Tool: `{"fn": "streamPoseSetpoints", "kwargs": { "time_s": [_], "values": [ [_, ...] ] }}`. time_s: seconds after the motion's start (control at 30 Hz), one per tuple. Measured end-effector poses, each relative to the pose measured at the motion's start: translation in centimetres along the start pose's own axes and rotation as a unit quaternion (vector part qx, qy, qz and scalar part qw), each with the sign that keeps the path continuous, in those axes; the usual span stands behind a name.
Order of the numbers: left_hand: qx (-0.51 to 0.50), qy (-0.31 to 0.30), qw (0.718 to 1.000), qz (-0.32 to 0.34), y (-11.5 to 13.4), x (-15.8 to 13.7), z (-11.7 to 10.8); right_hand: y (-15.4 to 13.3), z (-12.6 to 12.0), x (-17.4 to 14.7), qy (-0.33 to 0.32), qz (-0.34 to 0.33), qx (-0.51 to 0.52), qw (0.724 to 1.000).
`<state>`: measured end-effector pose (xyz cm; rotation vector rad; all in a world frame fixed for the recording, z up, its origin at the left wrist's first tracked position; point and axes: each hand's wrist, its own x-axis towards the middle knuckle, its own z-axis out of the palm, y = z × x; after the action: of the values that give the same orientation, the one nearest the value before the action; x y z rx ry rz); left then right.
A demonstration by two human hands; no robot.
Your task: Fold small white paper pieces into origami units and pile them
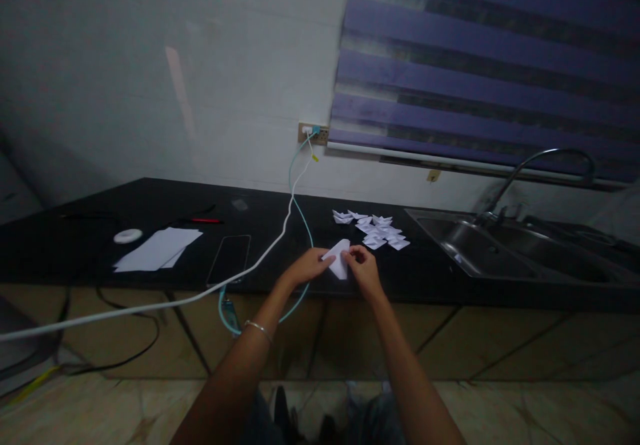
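Observation:
A small piece of folded white paper (339, 260) is held just above the front part of the black countertop (280, 258). My left hand (311, 265) grips its left side, thumb on top. On the right side, my right hand (364, 268) pinches the paper between thumb and fingers. Just beyond my right hand lies a cluster of several folded white paper boats (377, 230). A stack of white paper sheets (159, 250) rests farther off on the left.
A dark phone (229, 259) lies left of my hands. A white cable (286, 221) and a teal cable (306, 221) run from the wall socket (313, 133) across the counter. At left are a white disc (128, 236) and a red pen (205, 221). A sink (500, 248) is at right.

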<state>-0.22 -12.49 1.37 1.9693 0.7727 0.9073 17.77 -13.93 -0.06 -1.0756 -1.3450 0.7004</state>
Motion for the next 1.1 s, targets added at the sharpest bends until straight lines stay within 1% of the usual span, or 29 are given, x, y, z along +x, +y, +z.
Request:
{"fn": "streamPoseSetpoints", "kwargs": {
  "time_s": [0.13, 0.23, 0.3, 0.4, 0.5, 0.6, 0.67, 0.73, 0.83, 0.97, 1.1],
  "values": [
    [0.007, 0.043, 0.999, 0.009, -0.1, 0.1, 0.0, -0.5, 0.0, -0.2, -0.023, -0.013, 0.014, 1.000],
    [0.004, 0.048, 0.999, 0.006, -0.2, 0.2, 0.0, -0.5, 0.0, -0.2, -0.040, -0.003, 0.022, 0.999],
    [0.009, 0.046, 0.999, 0.000, -0.3, 0.2, 0.1, -0.4, 0.0, -0.1, -0.040, -0.007, 0.009, 0.999],
    [0.028, 0.044, 0.999, -0.005, -0.3, 0.2, 0.1, -0.6, 0.1, -0.3, 0.004, -0.064, -0.043, 0.997],
    [0.053, 0.045, 0.998, 0.001, -0.5, 0.4, 0.2, -1.2, 0.3, -1.0, 0.050, -0.130, -0.105, 0.985],
    [0.071, 0.059, 0.996, 0.001, -0.7, 0.5, 0.3, -2.0, 0.6, -1.9, 0.054, -0.167, -0.146, 0.973],
    [0.071, 0.067, 0.995, -0.006, -0.8, 0.4, 0.4, -2.4, 0.8, -2.3, 0.051, -0.177, -0.155, 0.971],
    [0.060, 0.062, 0.996, -0.017, -0.8, 0.3, 0.4, -2.4, 0.9, -2.4, 0.046, -0.166, -0.152, 0.973],
    [0.039, 0.052, 0.997, -0.030, -0.7, 0.2, 0.3, -2.1, 0.9, -2.1, 0.019, -0.120, -0.133, 0.984],
    [0.013, 0.046, 0.999, -0.022, -0.3, 0.2, 0.1, -1.7, 0.7, -1.5, -0.030, -0.066, -0.063, 0.995],
    [0.009, 0.025, 0.999, -0.022, 0.2, 0.2, 0.0, -1.6, 0.4, -1.1, -0.066, -0.033, -0.024, 0.997]
  ]
}}
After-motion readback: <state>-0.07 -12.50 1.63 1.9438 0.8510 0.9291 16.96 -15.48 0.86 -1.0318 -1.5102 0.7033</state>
